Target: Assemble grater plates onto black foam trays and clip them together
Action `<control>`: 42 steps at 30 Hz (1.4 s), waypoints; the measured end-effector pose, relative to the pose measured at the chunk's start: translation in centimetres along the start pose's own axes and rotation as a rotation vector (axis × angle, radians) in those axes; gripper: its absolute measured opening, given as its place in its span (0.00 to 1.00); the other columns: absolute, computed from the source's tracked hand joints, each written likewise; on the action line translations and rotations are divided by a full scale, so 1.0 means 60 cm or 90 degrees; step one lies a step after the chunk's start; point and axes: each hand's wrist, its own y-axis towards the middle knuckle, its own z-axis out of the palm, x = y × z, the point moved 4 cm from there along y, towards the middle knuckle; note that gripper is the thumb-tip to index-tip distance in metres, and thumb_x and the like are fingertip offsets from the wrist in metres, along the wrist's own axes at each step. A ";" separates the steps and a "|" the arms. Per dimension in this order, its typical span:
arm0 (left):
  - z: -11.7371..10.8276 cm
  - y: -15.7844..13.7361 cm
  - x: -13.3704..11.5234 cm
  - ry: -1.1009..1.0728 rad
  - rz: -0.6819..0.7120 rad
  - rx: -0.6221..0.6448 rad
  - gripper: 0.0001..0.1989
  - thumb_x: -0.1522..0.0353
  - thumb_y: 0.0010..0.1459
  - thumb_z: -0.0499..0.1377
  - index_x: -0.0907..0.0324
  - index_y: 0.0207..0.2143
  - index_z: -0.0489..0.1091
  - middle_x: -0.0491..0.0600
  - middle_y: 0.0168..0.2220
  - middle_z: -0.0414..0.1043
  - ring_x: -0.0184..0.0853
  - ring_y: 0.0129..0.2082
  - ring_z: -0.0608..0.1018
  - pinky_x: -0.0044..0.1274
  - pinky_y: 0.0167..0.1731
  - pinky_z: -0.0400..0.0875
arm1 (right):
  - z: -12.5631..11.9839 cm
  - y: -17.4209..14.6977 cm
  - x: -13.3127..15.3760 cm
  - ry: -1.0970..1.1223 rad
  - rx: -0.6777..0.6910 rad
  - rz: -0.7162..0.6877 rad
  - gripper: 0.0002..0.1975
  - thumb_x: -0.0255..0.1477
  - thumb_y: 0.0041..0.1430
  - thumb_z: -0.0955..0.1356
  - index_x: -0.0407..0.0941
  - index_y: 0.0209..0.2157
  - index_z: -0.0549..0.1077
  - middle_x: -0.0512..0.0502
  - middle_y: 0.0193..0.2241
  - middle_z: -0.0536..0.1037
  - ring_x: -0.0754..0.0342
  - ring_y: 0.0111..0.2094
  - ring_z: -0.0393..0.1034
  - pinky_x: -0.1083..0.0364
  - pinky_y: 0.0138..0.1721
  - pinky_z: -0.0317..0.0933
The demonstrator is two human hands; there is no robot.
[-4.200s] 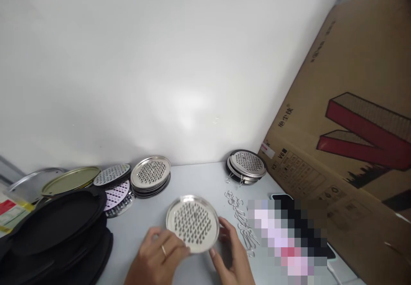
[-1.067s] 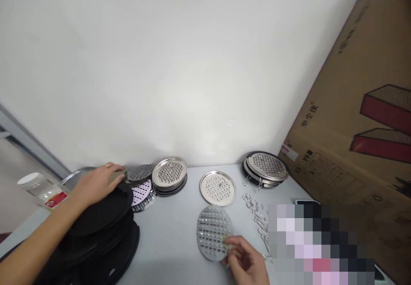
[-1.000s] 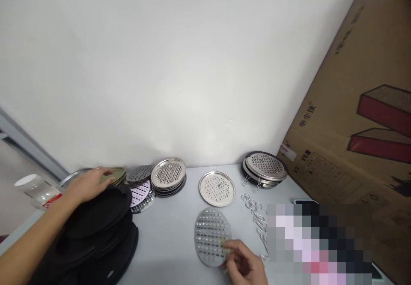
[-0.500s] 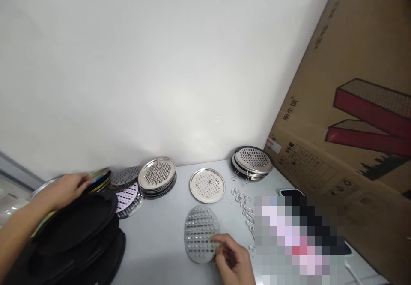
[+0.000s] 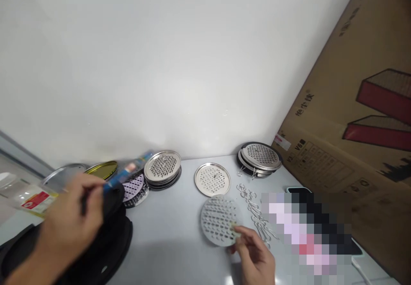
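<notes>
My left hand [image 5: 72, 212] is raised over the black round pieces [image 5: 111, 246] at the left, its fingers closed on a long blue stick-like tool [image 5: 119, 181]. Motion smears both, so the tool's kind does not show; a dark end sticks out below the fingers. Between thumb and fingertips, my right hand [image 5: 253, 250] pinches the right edge of a round metal grater disc [image 5: 220, 220]. The disc is tilted, its raised holes facing up. Just behind it lies a silver rimmed plate [image 5: 212, 180] with a perforated middle.
Stacked grater plates [image 5: 162, 167] stand by the wall, with a purple grater disc [image 5: 133, 187] beside them. Another stack [image 5: 260, 156] is at the back right. Metal hooks [image 5: 257, 216] lie right of centre. A phone [image 5: 298, 190] and a cardboard box [image 5: 346, 118] are rightmost.
My left hand has lifted the blue tool off the pile at the left and swung it towards me. My right hand still holds the grater disc. The view has shifted a little.
</notes>
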 end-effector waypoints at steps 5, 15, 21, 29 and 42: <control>0.067 -0.127 -0.206 -0.173 0.222 -0.026 0.09 0.76 0.60 0.52 0.53 0.36 0.66 0.47 0.27 0.74 0.36 0.26 0.75 0.29 0.31 0.69 | -0.085 0.024 0.002 0.020 -0.109 0.024 0.16 0.39 0.52 0.74 0.44 0.40 0.76 0.45 0.28 0.80 0.49 0.25 0.75 0.52 0.30 0.69; 0.152 -0.233 -0.283 -0.350 0.285 0.129 0.06 0.73 0.57 0.60 0.52 0.31 0.70 0.44 0.24 0.72 0.34 0.25 0.75 0.32 0.34 0.73 | -0.120 0.027 0.010 0.036 -0.041 0.089 0.15 0.38 0.50 0.75 0.44 0.37 0.78 0.48 0.23 0.77 0.53 0.20 0.70 0.55 0.24 0.64; 0.146 -0.217 -0.196 -0.304 0.036 0.177 0.17 0.69 0.57 0.59 0.52 0.50 0.68 0.52 0.43 0.76 0.42 0.41 0.78 0.34 0.40 0.75 | -0.070 0.003 0.028 -0.016 0.038 0.100 0.12 0.38 0.53 0.72 0.44 0.35 0.77 0.52 0.17 0.72 0.54 0.19 0.67 0.56 0.24 0.61; 0.160 -0.240 -0.196 -0.268 0.044 0.296 0.21 0.69 0.49 0.64 0.50 0.48 0.68 0.51 0.44 0.74 0.46 0.43 0.76 0.37 0.44 0.73 | 0.005 -0.024 0.020 -0.094 0.261 0.104 0.12 0.37 0.56 0.69 0.43 0.34 0.78 0.52 0.20 0.68 0.54 0.23 0.63 0.57 0.25 0.57; 0.158 -0.238 -0.199 -0.259 0.056 0.351 0.17 0.70 0.54 0.61 0.51 0.47 0.69 0.50 0.46 0.71 0.43 0.46 0.73 0.37 0.47 0.68 | 0.025 -0.022 0.046 -0.409 0.314 -0.158 0.10 0.31 0.61 0.64 0.47 0.39 0.78 0.45 0.34 0.76 0.49 0.34 0.73 0.55 0.34 0.66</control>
